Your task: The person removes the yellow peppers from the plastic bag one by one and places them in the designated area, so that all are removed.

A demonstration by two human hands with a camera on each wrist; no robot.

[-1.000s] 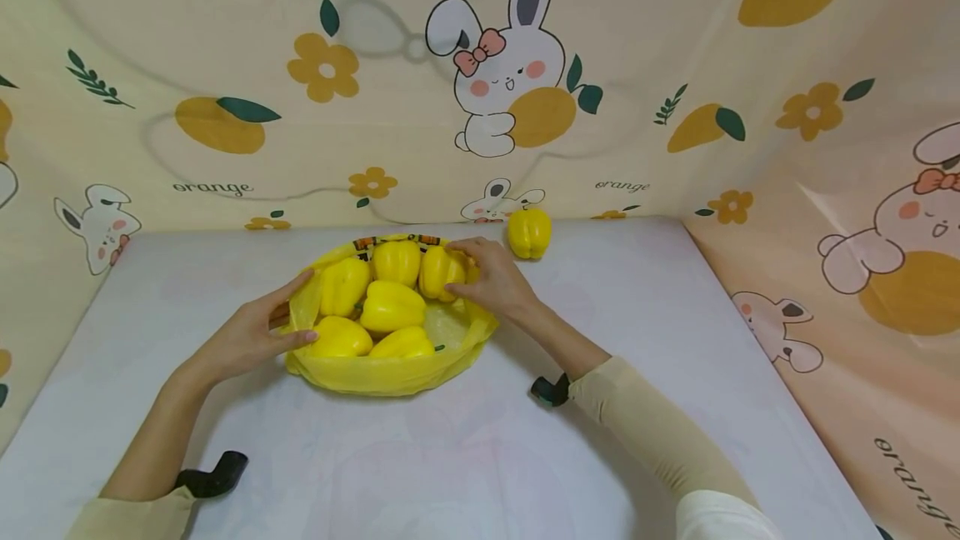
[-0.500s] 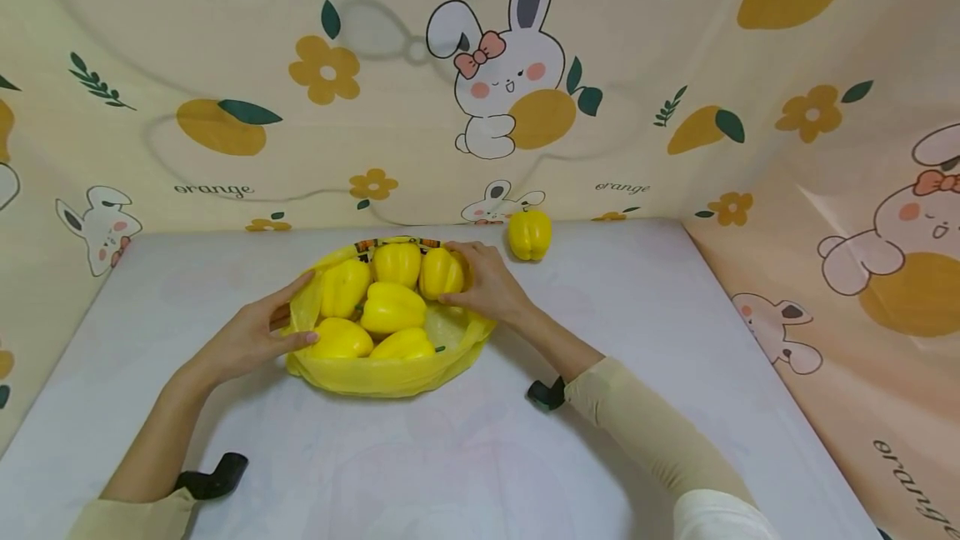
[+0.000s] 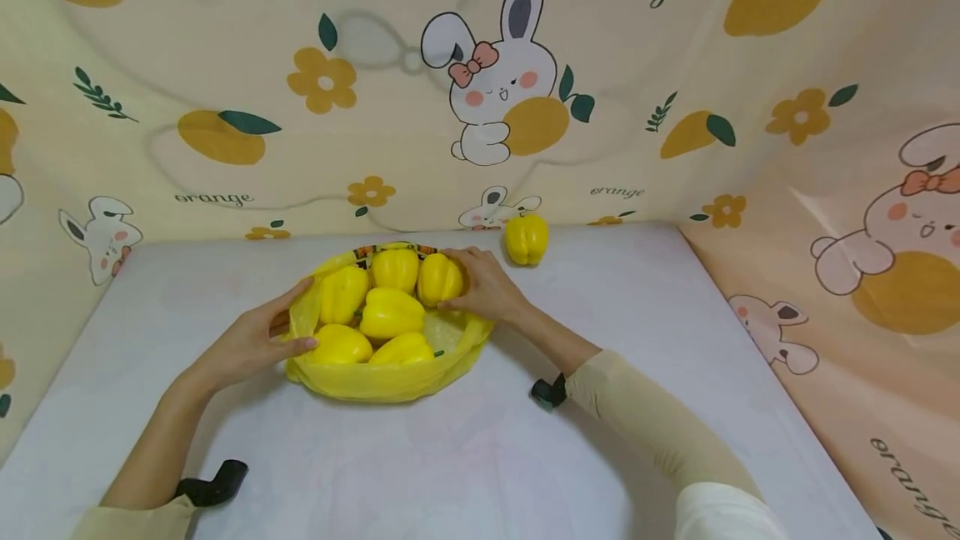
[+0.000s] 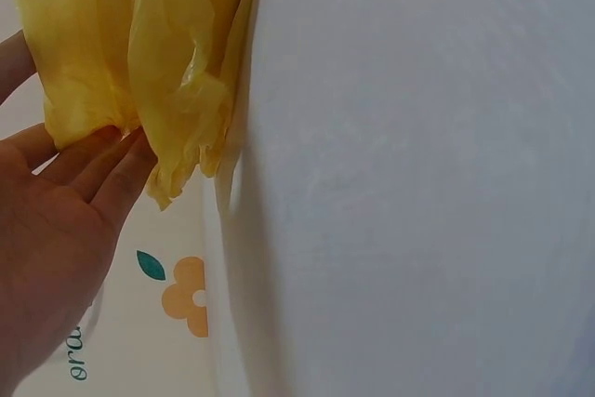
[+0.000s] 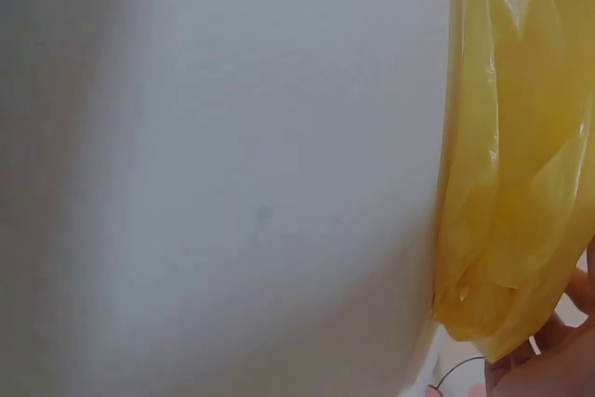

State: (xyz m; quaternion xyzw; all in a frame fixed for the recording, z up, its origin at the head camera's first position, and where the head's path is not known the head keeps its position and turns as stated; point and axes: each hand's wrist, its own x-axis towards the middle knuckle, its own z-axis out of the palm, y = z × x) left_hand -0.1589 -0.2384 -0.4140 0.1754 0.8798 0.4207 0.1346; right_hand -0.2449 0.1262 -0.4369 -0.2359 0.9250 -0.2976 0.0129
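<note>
A yellow plastic bag (image 3: 386,383) stands wide-mouthed on the table with several yellow bell peppers (image 3: 392,313) inside. My left hand (image 3: 247,342) holds the bag's left side, thumb at the rim by the front-left pepper. In the left wrist view that hand's fingers (image 4: 107,169) press against the outside of the bag (image 4: 84,53). At the back right of the bag, my right hand (image 3: 491,286) grips a bell pepper (image 3: 439,280) between thumb and fingers. The right wrist view shows mostly the bag's outer wall (image 5: 521,146), with part of the right hand (image 5: 553,360) at the lower corner.
One more yellow bell pepper (image 3: 527,240) stands outside the bag at the back of the white table (image 3: 420,473), near the printed cloth backdrop (image 3: 405,140). A black wrist mount is on each forearm; the left one (image 3: 213,483) is nearer the front.
My right thumb has moved in to the back-right pepper inside the bag. The left hand stays where it was on the bag. The head view has tilted slightly.
</note>
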